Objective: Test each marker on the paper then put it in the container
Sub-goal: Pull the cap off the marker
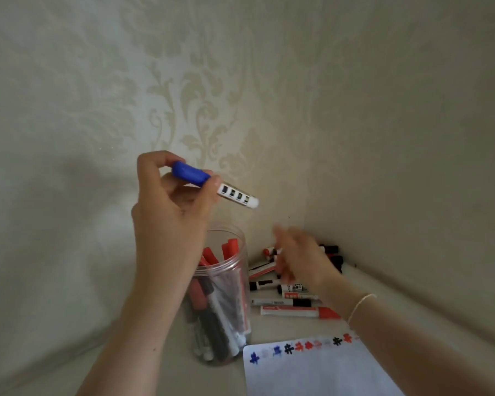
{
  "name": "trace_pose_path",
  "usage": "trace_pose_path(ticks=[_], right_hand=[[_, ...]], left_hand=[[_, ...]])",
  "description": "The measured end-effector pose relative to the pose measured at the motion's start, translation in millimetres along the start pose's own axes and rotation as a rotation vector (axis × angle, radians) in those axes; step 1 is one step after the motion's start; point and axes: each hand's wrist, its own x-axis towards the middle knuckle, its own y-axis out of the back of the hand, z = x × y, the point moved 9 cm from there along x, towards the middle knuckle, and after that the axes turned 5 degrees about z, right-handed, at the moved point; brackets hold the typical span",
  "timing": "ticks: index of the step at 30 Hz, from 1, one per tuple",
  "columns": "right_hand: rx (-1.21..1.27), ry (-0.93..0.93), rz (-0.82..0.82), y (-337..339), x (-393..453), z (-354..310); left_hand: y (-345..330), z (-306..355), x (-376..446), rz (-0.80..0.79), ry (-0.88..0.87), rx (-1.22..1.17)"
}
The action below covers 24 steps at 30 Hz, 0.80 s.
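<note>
Above the jar, at about ten o'clock from its mouth, a blue-capped marker hangs in the air, tilted with its cap up to the left and its white barrel slanting down to the right. The left hand pinches it around the cap between thumb and fingertips, wrist rising straight in front of the jar. The clear plastic jar stands upright on the pale surface, packed with markers, red caps poking up near its rim. At three o'clock from the jar, a loose pile of markers with red and black caps lies by the corner of the wall. The right hand reaches over that pile; it is blurred, so I cannot tell whether its fingers are open or closed on anything. A thin bracelet circles that wrist. At five o'clock from the jar lies a sheet of paper, its top edge lined with blue, black and red test marks.
</note>
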Motion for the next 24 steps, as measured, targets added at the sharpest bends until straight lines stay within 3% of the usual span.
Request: trace_pose_path(ticks=[2, 4, 7, 11, 14, 17, 20, 24], right_hand=[[-0.537, 0.147, -0.138, -25.9, -3.5, 18.5], [-0.844, 0.221, -0.277, -48.8, -14.0, 35.3], [-1.076, 0.333, -0.293, -66.1, -15.3, 39.2], [-1.125, 0.446, -0.287, -77.9, -15.1, 30.7], [-0.913, 0.438, -0.241, -73.3, -3.8, 23.8], [-0.495, 0.435, -0.016, -44.1, 11.7, -4.6], [-0.061, 0.287, 0.195, -1.0, 17.7, -18.0], [0.339, 0.196, 0.274, 23.1, 17.7, -24.1]], left_hand=[[7.9, -3.4, 6.4, 0.024, -0.052, 0.084], [6.7, -4.7, 9.5, -0.004, -0.106, 0.176], [0.5, 2.3, 6.7, -0.041, -0.226, 0.272], [-6.7, 6.8, 2.6, -0.121, -0.316, 0.362], [-21.2, -0.9, -1.9, -0.291, -0.319, 0.449], [-31.4, -16.0, -5.2, -0.424, -0.272, 0.542], [-39.5, -36.1, -10.4, -0.581, -0.179, 0.614], [-35.9, -42.2, -10.1, -0.583, -0.093, 0.597]])
